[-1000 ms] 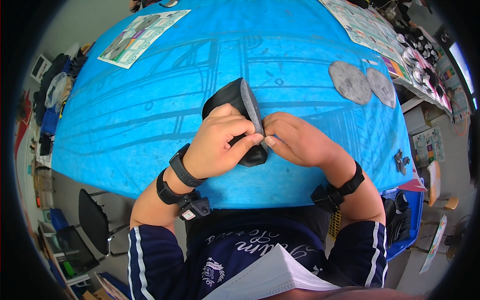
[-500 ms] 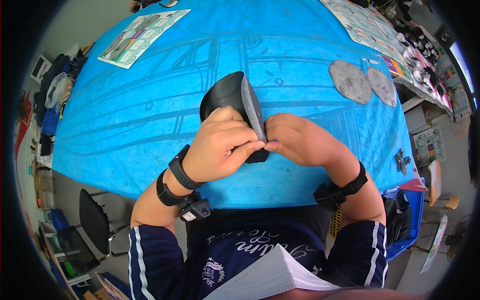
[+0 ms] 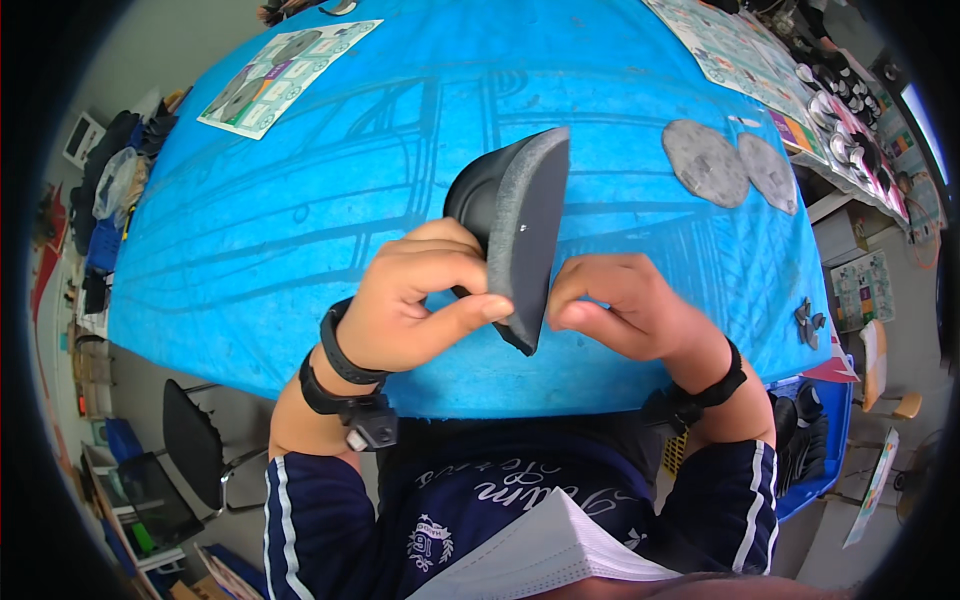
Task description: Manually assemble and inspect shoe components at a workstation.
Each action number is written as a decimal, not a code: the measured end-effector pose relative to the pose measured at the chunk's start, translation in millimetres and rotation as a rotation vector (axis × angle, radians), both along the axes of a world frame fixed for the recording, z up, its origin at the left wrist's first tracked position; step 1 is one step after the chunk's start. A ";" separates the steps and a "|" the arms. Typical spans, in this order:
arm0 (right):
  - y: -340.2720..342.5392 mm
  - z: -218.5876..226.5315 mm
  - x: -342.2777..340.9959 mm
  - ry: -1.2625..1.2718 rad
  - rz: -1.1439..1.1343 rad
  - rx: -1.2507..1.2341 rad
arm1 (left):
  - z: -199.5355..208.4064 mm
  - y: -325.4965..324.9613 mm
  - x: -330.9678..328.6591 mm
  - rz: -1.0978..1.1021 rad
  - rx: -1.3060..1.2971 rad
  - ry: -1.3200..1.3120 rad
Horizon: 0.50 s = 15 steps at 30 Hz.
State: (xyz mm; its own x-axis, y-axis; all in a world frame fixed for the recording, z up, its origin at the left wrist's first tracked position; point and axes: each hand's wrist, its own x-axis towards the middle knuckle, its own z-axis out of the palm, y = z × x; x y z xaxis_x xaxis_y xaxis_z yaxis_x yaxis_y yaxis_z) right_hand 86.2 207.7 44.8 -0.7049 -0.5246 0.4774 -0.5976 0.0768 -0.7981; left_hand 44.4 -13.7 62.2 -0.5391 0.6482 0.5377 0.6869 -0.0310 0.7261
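Observation:
A black moulded piece [image 3: 540,215], cup-shaped on one side and flat on the other, stands tilted above the blue-covered table [image 3: 300,290]. A fuzzy grey band runs along its curved edge. My left hand [image 3: 410,300] grips its lower part, the thumb on the grey edge and the fingers behind, partly hidden. Beside the flat face is my right hand [image 3: 625,305], fingers curled and thumb bent in as in a pinch. Its fingertips lie close to the piece's lower edge; whether they touch it or hold anything small, I cannot make out.
Two flat grey rounded pads [image 3: 706,163] lie at the right, with small dark scraps [image 3: 809,322] nearer the table's right edge. A printed sheet [image 3: 290,78] lies far left. A blue crate [image 3: 815,460] with black pieces stands at lower right; a black chair [image 3: 192,430] stands left.
The black piece has turned so its grey edge and flat face show more, and it has risen slightly to the right. My right hand has come away from my left thumb.

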 end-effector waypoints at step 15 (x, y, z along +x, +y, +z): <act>-6.6 -15.2 -9.3 -0.007 -0.099 0.170 | -27.1 9.2 -7.1 0.025 -0.147 -0.303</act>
